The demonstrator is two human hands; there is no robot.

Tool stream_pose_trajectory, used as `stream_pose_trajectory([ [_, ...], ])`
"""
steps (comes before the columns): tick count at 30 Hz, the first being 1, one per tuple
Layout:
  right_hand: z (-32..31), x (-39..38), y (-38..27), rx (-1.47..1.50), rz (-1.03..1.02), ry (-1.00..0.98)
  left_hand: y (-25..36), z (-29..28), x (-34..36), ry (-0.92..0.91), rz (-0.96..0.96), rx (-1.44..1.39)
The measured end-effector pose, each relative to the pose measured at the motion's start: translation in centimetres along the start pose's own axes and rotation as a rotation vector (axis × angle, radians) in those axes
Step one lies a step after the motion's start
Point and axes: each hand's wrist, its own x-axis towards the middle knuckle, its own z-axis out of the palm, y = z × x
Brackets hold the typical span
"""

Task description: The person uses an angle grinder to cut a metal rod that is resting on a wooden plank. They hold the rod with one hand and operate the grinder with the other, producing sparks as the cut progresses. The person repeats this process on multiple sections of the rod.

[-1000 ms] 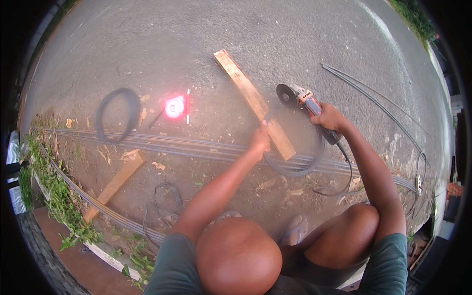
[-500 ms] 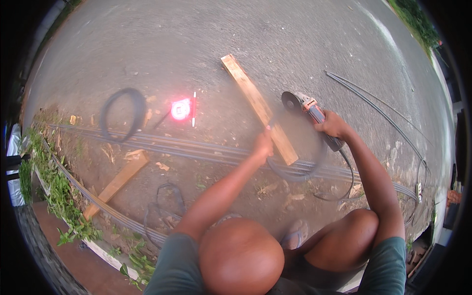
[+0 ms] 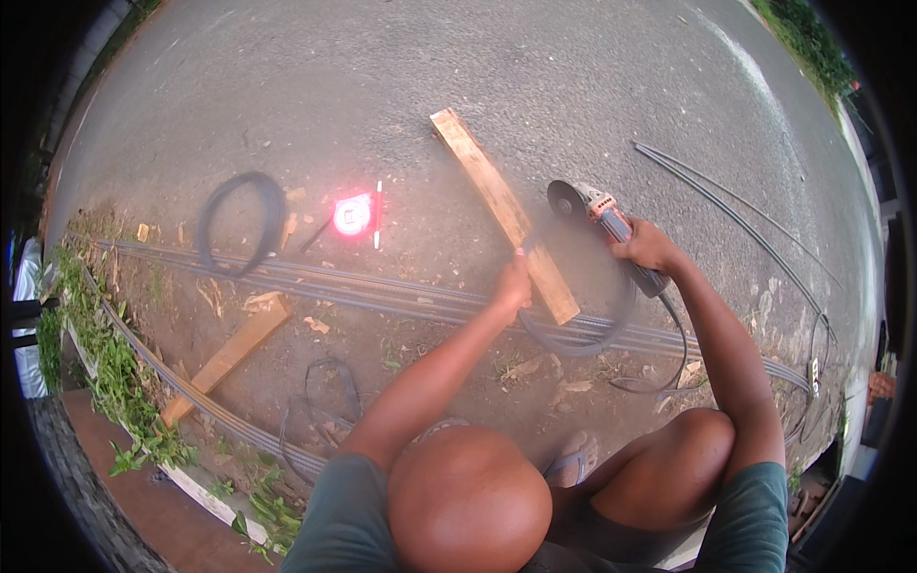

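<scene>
Head view: right of the left hand, seemingly closed on a coil, the likely heavy grinder is best held mid-body, as gripped by the right hand.

green weeds, left | wood piece, lower left | foliage, upper right

The right grip partly hides the angle grinder.

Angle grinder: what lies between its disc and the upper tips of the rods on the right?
The head view shows bare grey asphalt between the grinder's disc and the rods' upper tips.
</scene>
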Motion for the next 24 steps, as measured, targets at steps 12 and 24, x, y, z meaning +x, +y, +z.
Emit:
stream_pose_trajectory([
  [12, -2.9, -2.0, -0.6, 0.178, 0.022, 0.008, 0.4, -0.2, -0.4, -0.008, -0.043, 0.035],
  [24, -3.4, -2.3, 2.4, 0.376, 0.048, -0.045, 2.8, 1.6, -2.5, -0.064, -0.017, -0.023],
])
